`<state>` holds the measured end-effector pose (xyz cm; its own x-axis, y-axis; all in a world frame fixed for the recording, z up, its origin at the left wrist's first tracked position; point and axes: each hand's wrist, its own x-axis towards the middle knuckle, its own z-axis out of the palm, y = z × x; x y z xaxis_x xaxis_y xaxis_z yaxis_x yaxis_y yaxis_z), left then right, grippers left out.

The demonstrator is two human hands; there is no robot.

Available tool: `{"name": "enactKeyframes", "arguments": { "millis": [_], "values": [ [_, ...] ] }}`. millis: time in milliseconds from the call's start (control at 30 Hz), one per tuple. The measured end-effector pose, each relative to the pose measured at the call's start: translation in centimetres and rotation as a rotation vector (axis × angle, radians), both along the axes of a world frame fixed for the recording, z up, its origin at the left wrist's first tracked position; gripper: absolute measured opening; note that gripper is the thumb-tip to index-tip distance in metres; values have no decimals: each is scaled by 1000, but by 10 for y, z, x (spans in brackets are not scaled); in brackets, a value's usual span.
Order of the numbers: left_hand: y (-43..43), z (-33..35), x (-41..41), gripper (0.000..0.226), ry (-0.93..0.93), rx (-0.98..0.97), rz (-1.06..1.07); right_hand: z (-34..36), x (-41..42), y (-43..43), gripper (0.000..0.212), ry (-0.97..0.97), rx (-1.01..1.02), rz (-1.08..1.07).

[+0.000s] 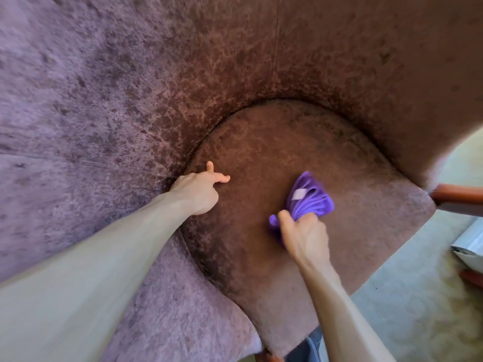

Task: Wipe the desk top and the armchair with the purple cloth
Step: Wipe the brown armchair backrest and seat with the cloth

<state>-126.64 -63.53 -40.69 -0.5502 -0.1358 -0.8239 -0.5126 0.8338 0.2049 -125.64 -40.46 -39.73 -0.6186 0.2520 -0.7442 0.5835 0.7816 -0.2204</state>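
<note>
The left hand [198,189], empty with thumb and forefinger loosely out, leans at the armchair [261,61] seat's left edge while the right hand [304,237] grips the bunched purple cloth [312,199] mid-seat, so chair-wiping seems under way, the desk out of sight.

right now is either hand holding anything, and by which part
The right hand grips the purple cloth by its bunched near end, the rest lying on the armchair seat. The left hand holds nothing and rests at the seat's edge.
</note>
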Motion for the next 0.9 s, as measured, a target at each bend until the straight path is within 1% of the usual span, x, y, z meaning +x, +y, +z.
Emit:
{"name": "enactKeyframes", "arguments": {
  "millis": [67,100,133,167,233,267,333,400,500,600,700,733,767,833,867,900],
  "values": [
    [0,0,1,70,-2,-6,-13,5,17,-3,47,-87,-64,140],
    [0,1,1,71,-5,-8,-20,8,20,0,45,-83,-81,159],
    [1,1,1,71,-10,-10,-28,11,19,5,47,-43,-88,124],
    [1,1,1,71,-12,-11,-36,14,13,9,48,23,-85,30],
    [2,3,2,71,-14,-15,-47,16,-8,17,44,194,-35,-170],
    [2,3,2,71,-12,-19,-50,13,-22,21,46,243,-7,-244],
    [3,4,1,70,-5,-32,-59,5,-47,21,52,244,5,-287],
    [4,4,1,70,-1,-44,-65,-3,-56,11,55,204,-2,-247],
    [5,6,2,70,-3,-40,-70,-7,-31,-11,55,124,-32,-144],
    [5,7,1,70,-2,-44,-66,-1,17,-31,52,-16,-92,128],
    [5,9,1,68,17,-43,-46,4,42,-38,38,-142,-158,390],
    [6,10,1,65,35,-41,-27,7,37,-39,35,-141,-170,422],
    [6,13,-1,61,63,-43,13,9,29,-39,35,-99,-183,397],
    [4,16,-7,50,121,-57,150,10,7,-46,38,38,-198,239],
    [2,17,-10,44,143,-62,218,8,-1,-52,37,91,-191,214],
    [-1,18,-14,41,159,-60,277,5,-4,-60,36,116,-183,284]
  ]
}}
